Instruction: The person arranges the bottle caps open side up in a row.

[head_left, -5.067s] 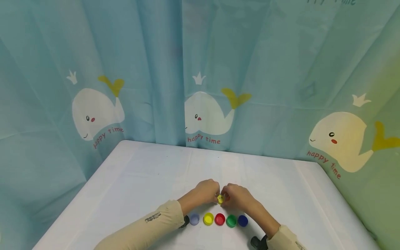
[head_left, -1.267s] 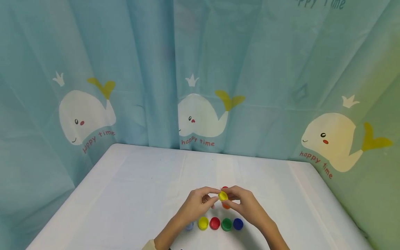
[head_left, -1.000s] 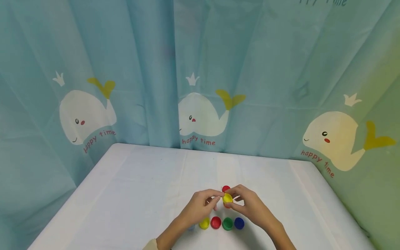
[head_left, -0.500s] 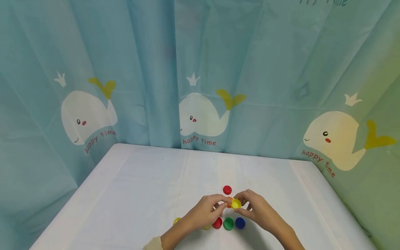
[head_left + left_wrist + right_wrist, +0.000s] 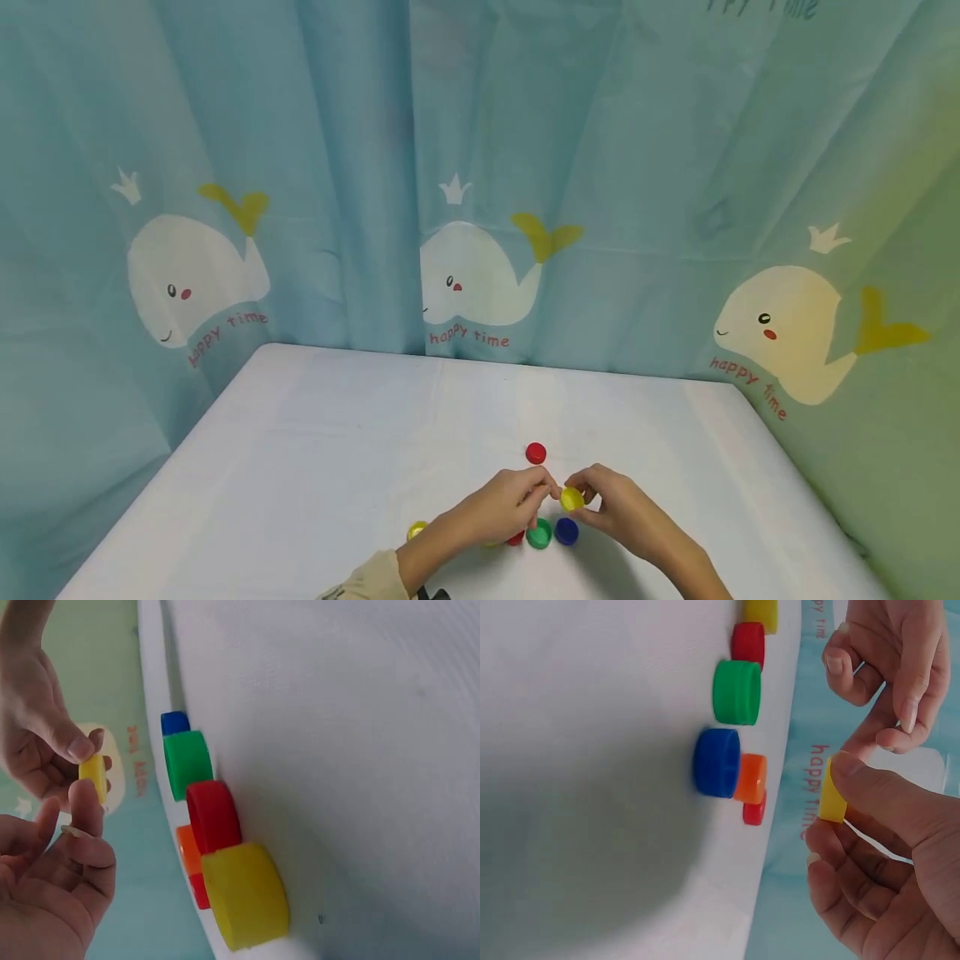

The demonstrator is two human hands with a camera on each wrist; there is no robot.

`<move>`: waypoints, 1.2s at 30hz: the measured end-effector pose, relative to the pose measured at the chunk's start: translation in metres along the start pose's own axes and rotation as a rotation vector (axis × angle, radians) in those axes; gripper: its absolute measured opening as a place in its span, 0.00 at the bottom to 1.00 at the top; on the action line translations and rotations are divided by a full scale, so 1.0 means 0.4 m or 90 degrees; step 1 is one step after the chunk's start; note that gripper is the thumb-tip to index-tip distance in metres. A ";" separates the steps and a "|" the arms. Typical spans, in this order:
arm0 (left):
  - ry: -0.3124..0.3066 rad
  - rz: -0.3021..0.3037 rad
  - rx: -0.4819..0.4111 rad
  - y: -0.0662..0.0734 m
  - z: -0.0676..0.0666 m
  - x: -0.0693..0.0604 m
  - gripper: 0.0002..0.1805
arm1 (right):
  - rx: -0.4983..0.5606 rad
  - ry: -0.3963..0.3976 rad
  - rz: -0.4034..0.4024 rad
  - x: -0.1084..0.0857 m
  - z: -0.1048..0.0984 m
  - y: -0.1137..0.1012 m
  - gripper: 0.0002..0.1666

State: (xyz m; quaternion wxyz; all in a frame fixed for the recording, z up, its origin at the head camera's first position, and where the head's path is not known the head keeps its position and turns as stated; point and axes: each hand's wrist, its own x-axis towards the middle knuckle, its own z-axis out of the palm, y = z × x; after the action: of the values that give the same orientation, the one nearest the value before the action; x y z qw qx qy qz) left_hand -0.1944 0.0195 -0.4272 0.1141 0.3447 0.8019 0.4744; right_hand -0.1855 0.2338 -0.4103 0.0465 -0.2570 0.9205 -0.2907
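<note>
My right hand [image 5: 617, 506] pinches a small yellow bottle cap [image 5: 572, 499] between thumb and fingers, held above the table with its hollow side visible. My left hand [image 5: 515, 506] is just left of it, its index fingertip at the cap's edge; it grips nothing. The right wrist view shows the left hand's other fingers loosely bent. Below the hands stands a row of caps: green [image 5: 538, 533], blue [image 5: 566, 531], and a red one [image 5: 748, 643] and larger yellow one [image 5: 246, 896] that the left hand partly covers in the head view.
Behind the row lie an orange cap [image 5: 751, 778] and a red cap [image 5: 536, 452]. Another yellow cap [image 5: 417, 529] sits left of my left wrist. The white table [image 5: 337, 433] reaches back to a blue curtain [image 5: 360, 208] printed with whales.
Both hands have moved right and slightly nearer with the yellow cap, which stays in the right hand's pinch. The left hand's index and thumb have drawn closer together. A yellow cap at left has come into sight.
</note>
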 end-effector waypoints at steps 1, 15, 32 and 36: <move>-0.002 -0.003 0.010 0.000 0.002 -0.001 0.11 | 0.003 -0.007 0.000 -0.001 0.002 0.002 0.14; -0.059 -0.036 0.085 0.002 0.052 0.038 0.09 | -0.053 0.000 -0.072 -0.027 0.003 0.048 0.15; -0.095 -0.015 0.214 0.006 0.075 0.073 0.11 | -0.051 -0.064 -0.020 -0.023 0.001 0.066 0.15; -0.113 -0.019 0.206 0.007 0.078 0.074 0.11 | -0.043 -0.081 0.004 -0.027 0.008 0.067 0.14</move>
State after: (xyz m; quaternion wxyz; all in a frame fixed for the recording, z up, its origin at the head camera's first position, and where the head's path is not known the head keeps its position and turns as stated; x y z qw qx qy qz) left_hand -0.1989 0.0611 -0.4370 0.1344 0.3875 0.8596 0.3048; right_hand -0.1875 0.2560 -0.4286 0.0970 -0.2730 0.9259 -0.2426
